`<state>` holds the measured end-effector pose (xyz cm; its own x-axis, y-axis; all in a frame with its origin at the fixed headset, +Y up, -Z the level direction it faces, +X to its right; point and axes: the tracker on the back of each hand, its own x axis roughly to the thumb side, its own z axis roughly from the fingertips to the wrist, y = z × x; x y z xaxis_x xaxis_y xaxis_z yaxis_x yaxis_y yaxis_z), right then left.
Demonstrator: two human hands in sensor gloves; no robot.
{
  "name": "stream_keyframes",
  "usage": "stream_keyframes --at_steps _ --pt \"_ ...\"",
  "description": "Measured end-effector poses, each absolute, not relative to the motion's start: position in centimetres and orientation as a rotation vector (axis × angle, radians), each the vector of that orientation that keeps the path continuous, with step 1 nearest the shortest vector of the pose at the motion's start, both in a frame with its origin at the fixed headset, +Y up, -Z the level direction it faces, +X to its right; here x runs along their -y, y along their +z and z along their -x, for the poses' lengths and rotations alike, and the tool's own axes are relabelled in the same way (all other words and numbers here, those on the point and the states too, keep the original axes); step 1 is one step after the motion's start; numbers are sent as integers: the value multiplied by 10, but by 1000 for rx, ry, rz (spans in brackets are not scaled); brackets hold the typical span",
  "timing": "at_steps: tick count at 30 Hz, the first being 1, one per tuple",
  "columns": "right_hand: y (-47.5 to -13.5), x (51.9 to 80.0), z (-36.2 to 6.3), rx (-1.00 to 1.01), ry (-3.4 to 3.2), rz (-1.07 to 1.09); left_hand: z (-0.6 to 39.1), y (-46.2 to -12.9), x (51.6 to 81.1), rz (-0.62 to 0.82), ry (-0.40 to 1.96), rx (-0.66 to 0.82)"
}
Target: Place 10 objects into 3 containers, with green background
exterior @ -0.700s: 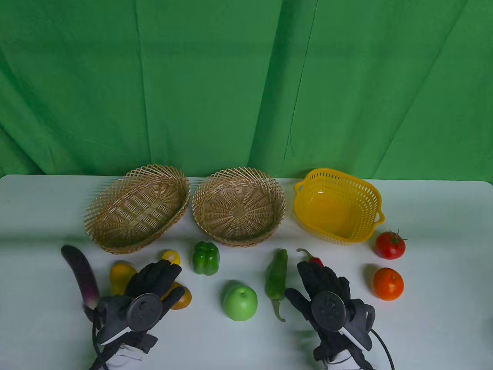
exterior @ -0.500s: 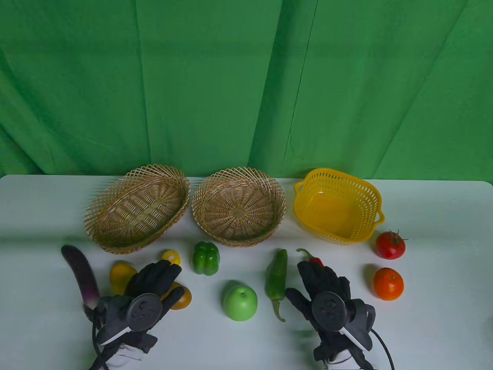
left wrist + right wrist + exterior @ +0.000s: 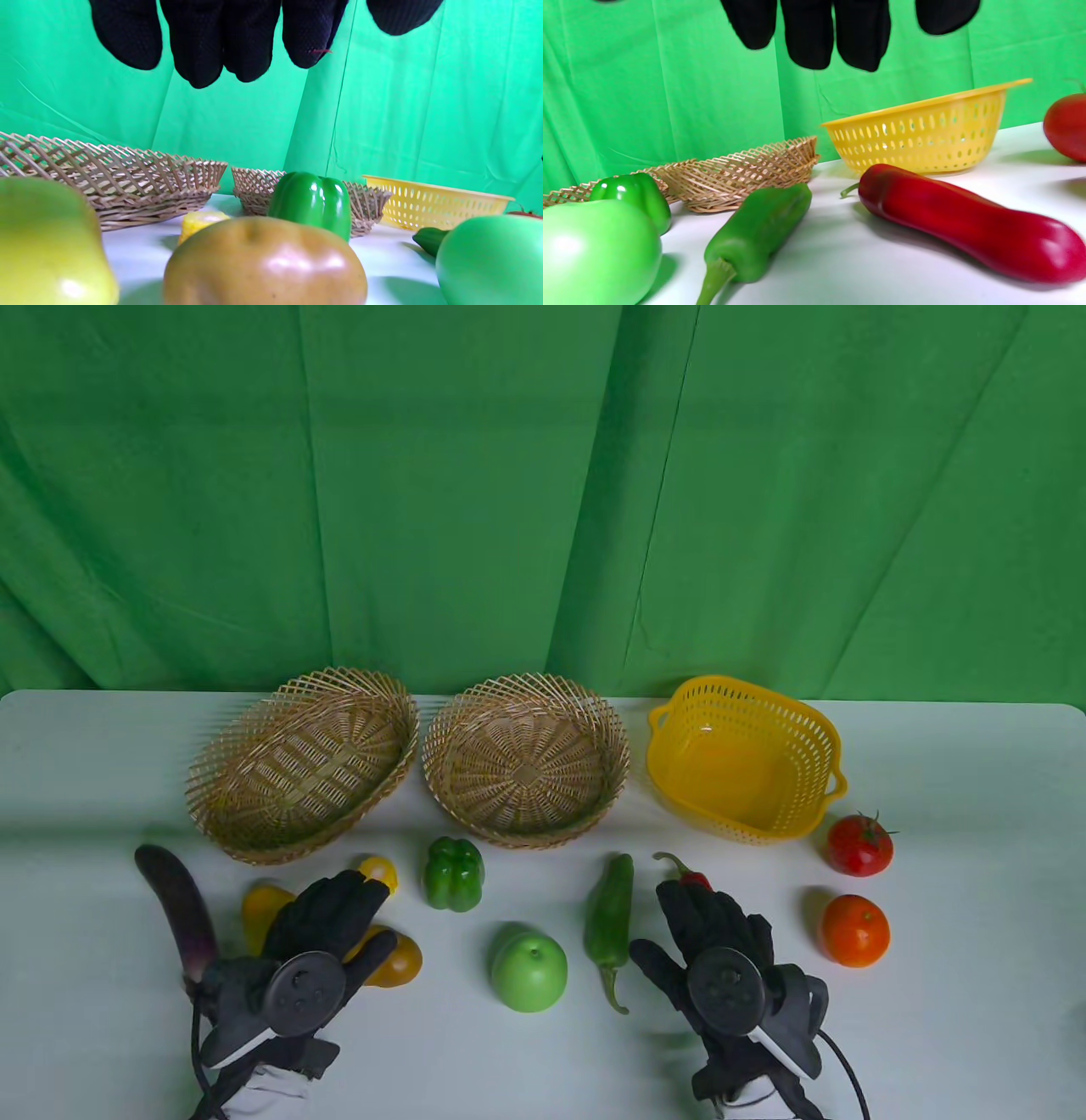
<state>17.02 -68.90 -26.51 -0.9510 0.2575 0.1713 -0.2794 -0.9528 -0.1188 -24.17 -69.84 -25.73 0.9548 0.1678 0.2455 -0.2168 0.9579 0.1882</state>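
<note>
My left hand (image 3: 335,912) hovers open over a yellow pepper (image 3: 259,909) and an orange-brown tomato (image 3: 397,960), holding nothing; its fingers (image 3: 199,46) hang above the tomato (image 3: 265,264). A small yellow piece (image 3: 379,869), green bell pepper (image 3: 453,874), purple eggplant (image 3: 176,909) and green apple (image 3: 529,971) lie nearby. My right hand (image 3: 708,920) is open above a red chili (image 3: 684,872), also in the right wrist view (image 3: 967,224). A green chili (image 3: 609,918) lies left of it. Two wicker baskets (image 3: 242,819) (image 3: 526,836) and a yellow basket (image 3: 747,691) stand behind.
A red tomato (image 3: 859,845) and an orange tomato (image 3: 854,931) lie right of my right hand, below the yellow basket. A green cloth backdrop (image 3: 543,492) hangs behind the white table (image 3: 959,780).
My left hand has shifted slightly left and toward the near edge, uncovering more of the orange-brown tomato. The right hand and all objects stay put.
</note>
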Motion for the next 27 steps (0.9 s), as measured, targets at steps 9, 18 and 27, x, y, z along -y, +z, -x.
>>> stream_keyframes --at_steps 9,18,27 --pt "-265 689 -170 206 2846 -227 277 -252 685 -304 263 115" --pt "-264 687 -172 219 2830 -223 339 -246 702 -279 226 -143" --pt "-265 686 -175 221 2820 -216 368 -254 741 -100 166 -297"
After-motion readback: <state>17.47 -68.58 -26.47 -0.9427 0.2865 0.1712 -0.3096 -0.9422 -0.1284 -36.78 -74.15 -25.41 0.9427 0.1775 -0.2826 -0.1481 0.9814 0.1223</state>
